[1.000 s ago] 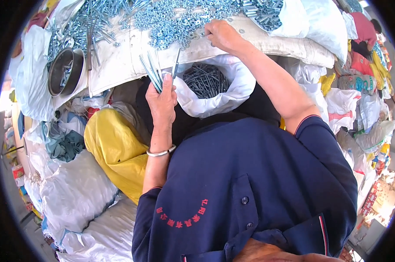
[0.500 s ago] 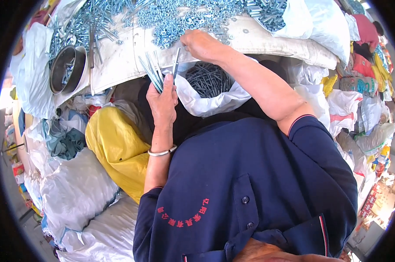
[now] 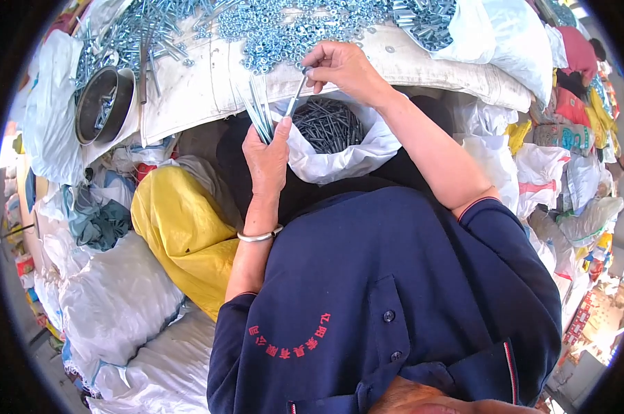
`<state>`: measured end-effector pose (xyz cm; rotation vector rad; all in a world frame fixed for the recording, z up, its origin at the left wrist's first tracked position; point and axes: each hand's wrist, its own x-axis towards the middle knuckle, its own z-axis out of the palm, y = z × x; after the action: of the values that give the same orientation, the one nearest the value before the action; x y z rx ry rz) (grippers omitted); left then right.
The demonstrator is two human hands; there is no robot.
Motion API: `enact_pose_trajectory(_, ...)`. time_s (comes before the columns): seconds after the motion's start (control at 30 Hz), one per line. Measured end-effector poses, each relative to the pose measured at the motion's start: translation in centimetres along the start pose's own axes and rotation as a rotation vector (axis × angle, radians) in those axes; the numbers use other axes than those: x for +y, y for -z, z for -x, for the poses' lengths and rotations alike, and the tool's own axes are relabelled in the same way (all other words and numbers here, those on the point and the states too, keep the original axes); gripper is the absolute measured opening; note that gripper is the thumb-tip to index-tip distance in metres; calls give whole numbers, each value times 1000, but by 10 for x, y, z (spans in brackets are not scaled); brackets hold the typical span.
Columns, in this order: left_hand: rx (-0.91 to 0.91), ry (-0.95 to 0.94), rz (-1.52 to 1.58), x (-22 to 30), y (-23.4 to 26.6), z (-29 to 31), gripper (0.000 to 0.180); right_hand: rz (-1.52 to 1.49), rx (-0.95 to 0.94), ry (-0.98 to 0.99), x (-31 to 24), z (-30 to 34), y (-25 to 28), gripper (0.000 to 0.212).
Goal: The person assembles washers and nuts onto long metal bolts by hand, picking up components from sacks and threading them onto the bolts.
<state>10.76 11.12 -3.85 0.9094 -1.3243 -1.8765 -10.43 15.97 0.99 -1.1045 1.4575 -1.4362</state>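
My left hand (image 3: 267, 155) is closed round a bundle of long, thin metal bolts (image 3: 260, 114) that fan upward. One bolt (image 3: 296, 95) leans apart from the bundle toward the right. At its upper tip, the thumb and fingers of my right hand (image 3: 343, 69) pinch a small ring-shaped metal piece (image 3: 305, 70), mostly covered by the fingertips. Just below the hands, a white sack (image 3: 325, 169) stands open, filled with dark slender bolts or screws (image 3: 329, 127). Beyond my right hand, a heap of small shiny nuts (image 3: 277, 41) lies on the cloth-covered table (image 3: 208, 90).
A round dark pan (image 3: 84, 114) with a few metal pieces sits at the table's left edge. Shiny bolts (image 3: 167, 52) lie behind it. More metal parts (image 3: 426, 24) spill from a white bag (image 3: 515, 41) at right. A yellow sack (image 3: 181, 228) and white sacks (image 3: 119, 297) crowd my left.
My right hand has come from the edge of the nut heap to the leaning bolt's tip, moving right and nearer. My left hand has shifted slightly right, the bundle still in it.
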Motion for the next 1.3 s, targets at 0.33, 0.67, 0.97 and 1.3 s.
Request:
enact_pose_trajectory(0.33, 105, -191, -433, 4, -4, 0, 26, 122, 186, 93, -9, 27, -24, 15)
enact_pose_trajectory(0.67, 107, -381, -598, 21, -13, 6, 29, -8, 294, 131, 8, 32, -26, 15)
enact_pose_trajectory(0.97, 109, -392, -585, 13, -9, 3, 28, 669, 344, 541, 10, 36, -25, 20)
enact_pose_trajectory(1.3, -123, 319, 157, 5, -8, -1, 17, 530, 354, 463, 20, 36, -27, 20)
